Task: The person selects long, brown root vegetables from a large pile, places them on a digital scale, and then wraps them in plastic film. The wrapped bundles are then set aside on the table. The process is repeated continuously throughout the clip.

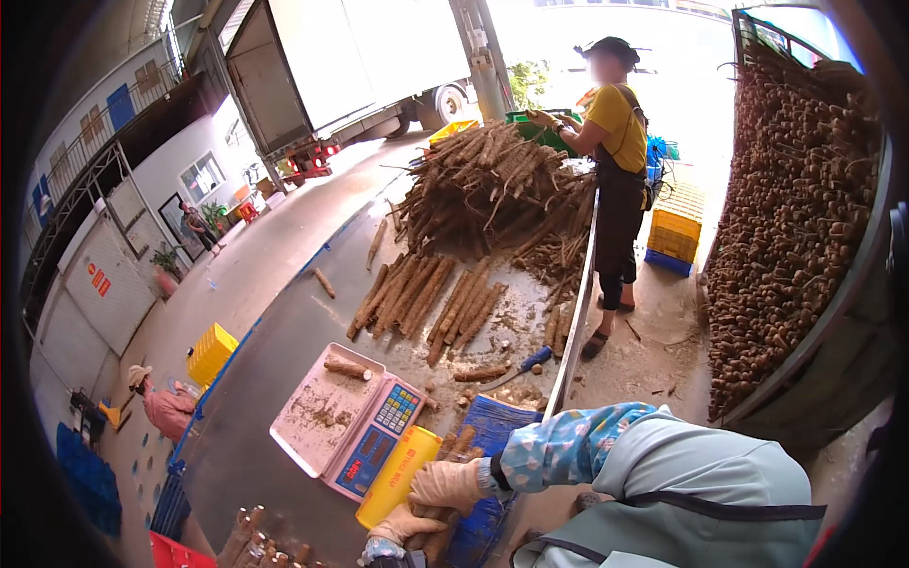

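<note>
My right hand (444, 486), in a pale glove with a blue patterned sleeve above it, lies over a bunch of long brown yam-like roots (458, 446). Just below it in the picture, my left hand (406, 524), also gloved, grips the same bunch. A blue plastic surface (490, 454) lies beneath the roots. Beside my hands is a yellow object (399, 476) bearing writing. Against it stands a digital scale (373, 444) with a lit display. One short cut root (348, 369) and soil crumbs rest on its pan (312, 405).
A curved knife (522, 369) with a blue handle lies on the table (284, 369). Sorted roots (405, 295) lie before a large root heap (490, 184). A co-worker (614, 156) stands beyond the metal table edge (579, 319). More roots (256, 543) lie at the bottom.
</note>
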Demonstrator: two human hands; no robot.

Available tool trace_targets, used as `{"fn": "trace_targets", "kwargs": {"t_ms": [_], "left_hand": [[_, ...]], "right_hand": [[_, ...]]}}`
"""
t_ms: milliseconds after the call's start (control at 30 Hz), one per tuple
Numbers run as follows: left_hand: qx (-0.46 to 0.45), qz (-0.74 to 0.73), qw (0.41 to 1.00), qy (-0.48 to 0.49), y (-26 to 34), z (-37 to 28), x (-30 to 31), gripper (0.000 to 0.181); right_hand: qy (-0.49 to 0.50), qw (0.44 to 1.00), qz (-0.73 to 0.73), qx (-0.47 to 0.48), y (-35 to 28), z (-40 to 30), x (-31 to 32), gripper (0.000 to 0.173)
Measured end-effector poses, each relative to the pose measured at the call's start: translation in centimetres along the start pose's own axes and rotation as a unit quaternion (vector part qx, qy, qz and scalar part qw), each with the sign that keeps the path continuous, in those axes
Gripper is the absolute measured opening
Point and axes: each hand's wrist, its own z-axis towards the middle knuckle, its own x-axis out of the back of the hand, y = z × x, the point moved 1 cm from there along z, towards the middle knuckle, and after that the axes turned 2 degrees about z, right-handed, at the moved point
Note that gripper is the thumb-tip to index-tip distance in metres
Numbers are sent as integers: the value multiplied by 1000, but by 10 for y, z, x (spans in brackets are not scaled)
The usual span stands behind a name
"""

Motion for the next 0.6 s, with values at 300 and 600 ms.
{"fn": "trace_targets", "kwargs": {"t_ms": [300,600], "left_hand": [[24,272,936,222,2,-24,-47,109],[162,409,882,171,25,-32,-66,102]], "right_hand": [[-189,967,170,24,22,48,-20,81],[-444,816,368,-39,28,48,-15,73]]}}
